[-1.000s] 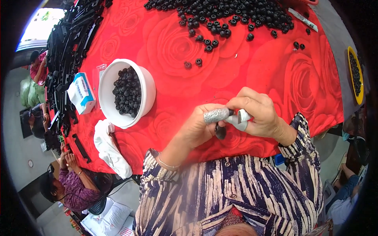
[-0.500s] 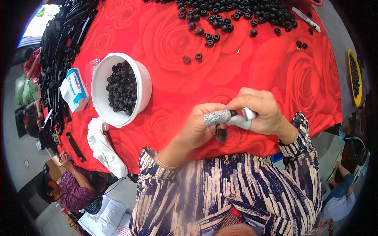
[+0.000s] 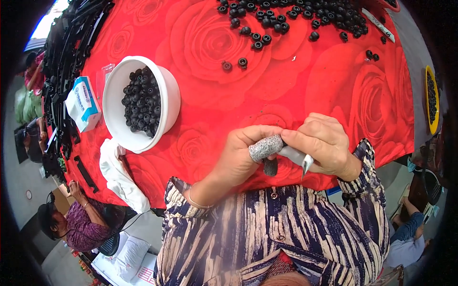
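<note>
Above the near part of the table my two hands meet, fingers closed. My left hand [image 3: 238, 151] wears a grey speckled sleeve [image 3: 265, 148] on one finger, and a dark grey tip [image 3: 270, 167] shows below it. It pinches a small black part, mostly hidden between the fingertips. My right hand [image 3: 324, 145] presses its fingertips against the left's, with a white covering [image 3: 292, 154] on a finger. From its grip a small pointed metal blade [image 3: 306, 167] sticks out downward. To the left, a white bowl [image 3: 172, 102] holds many round black parts [image 3: 142, 102].
Loose black round parts [image 3: 272, 21] spread across the far side of the red flowered tablecloth [image 3: 205, 43]. A tissue box [image 3: 83, 105], a white cloth [image 3: 119, 176] and long black strips [image 3: 71, 62] lie left. At far right is a yellow tray [image 3: 427, 78]. Other people sit around.
My right hand has turned, so the metal point now faces downward where a white rounded end showed before. The left hand stays close to it. The view has shifted slightly.
</note>
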The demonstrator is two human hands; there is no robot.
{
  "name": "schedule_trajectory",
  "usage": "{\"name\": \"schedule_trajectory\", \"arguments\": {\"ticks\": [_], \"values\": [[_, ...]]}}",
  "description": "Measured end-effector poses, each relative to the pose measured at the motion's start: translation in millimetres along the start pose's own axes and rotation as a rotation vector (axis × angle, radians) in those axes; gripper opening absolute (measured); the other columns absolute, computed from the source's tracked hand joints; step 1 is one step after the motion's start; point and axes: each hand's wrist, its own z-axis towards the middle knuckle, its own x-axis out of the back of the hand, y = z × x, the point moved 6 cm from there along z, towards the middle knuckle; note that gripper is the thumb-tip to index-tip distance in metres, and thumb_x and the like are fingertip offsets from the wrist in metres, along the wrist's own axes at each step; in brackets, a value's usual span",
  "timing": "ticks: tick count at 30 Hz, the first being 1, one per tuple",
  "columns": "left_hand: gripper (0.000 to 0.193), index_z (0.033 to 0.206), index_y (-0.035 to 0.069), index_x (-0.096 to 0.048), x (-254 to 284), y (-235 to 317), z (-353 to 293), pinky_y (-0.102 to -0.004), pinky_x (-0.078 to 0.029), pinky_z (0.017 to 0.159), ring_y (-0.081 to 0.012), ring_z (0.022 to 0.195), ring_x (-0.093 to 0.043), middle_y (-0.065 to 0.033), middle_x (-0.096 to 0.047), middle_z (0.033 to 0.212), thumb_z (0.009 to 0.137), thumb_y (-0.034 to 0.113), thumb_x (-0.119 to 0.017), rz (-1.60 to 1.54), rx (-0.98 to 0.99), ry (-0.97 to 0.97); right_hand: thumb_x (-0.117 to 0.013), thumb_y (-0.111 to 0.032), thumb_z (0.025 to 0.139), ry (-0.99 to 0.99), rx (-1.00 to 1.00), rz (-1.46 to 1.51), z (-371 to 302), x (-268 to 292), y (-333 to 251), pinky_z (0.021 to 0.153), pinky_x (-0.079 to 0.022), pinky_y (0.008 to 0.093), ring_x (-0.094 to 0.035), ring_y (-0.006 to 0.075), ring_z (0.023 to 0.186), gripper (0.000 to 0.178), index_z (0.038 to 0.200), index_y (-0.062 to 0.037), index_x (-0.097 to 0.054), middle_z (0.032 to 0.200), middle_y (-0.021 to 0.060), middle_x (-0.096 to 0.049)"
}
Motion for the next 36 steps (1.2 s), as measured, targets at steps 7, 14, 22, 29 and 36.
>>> {"name": "schedule_trajectory", "arguments": {"ticks": [7, 14, 22, 29, 36], "values": [[0.02, 0.106, -0.001, -0.06, -6, 10, -4, -0.0202, -0.047, 0.055, -0.0076, 0.067, -0.056, -0.0024, -0.06, 0.086, 0.088, 0.008, -0.059, 0.133, -0.158, 0.041, -0.074, -0.008, 0.068, 0.007, -0.038, -0.006, 3, 5, 2, 0.043, -0.038, 0.0308, -0.049, 0.0185, 0.048, 0.025, 0.087, 0.0014, -0.062, 0.067, 0.0066, -0.051], [0.019, 0.105, -0.002, -0.06, -5, 15, -3, -0.0212, -0.047, 0.055, -0.0092, 0.067, -0.058, -0.0022, -0.057, 0.089, 0.089, 0.007, -0.058, 0.21, -0.204, 0.063, -0.059, -0.007, 0.081, -0.206, -0.576, 0.389, -4, -2, 29, 0.066, -0.043, 0.0336, -0.054, 0.0267, 0.075, 0.032, 0.111, 0.002, -0.049, 0.087, 0.0137, -0.051], [0.02, 0.108, -0.001, -0.059, 0, 13, 1, -0.0217, -0.048, 0.056, -0.0102, 0.07, -0.059, -0.003, -0.059, 0.087, 0.09, 0.008, -0.056, 0.161, -0.17, 0.089, -0.055, -0.005, 0.083, -0.28, -0.518, 0.207, -7, -9, 32, 0.065, -0.048, 0.0354, -0.061, 0.0317, 0.076, 0.037, 0.12, -0.0006, -0.049, 0.088, 0.0162, -0.059], [0.022, 0.108, -0.001, -0.059, 7, 7, 5, -0.0217, -0.048, 0.056, -0.0094, 0.07, -0.058, -0.0032, -0.061, 0.089, 0.09, 0.012, -0.057, 0.083, -0.165, 0.077, -0.056, -0.006, 0.082, -0.179, -0.553, 0.215, -10, -3, 32, 0.062, -0.048, 0.0366, -0.06, 0.0331, 0.073, 0.031, 0.113, -0.0007, -0.05, 0.085, 0.0162, -0.058], [0.021, 0.108, 0.0, -0.059, 4, 9, 4, -0.0219, -0.048, 0.058, -0.0082, 0.072, -0.057, -0.0024, -0.06, 0.091, 0.09, 0.011, -0.057, 0.145, -0.131, 0.101, -0.059, -0.007, 0.08, -0.227, -0.577, 0.192, -3, -2, 29, 0.06, -0.047, 0.037, -0.06, 0.0324, 0.072, 0.029, 0.107, -0.0005, -0.051, 0.085, 0.0157, -0.057]]}}
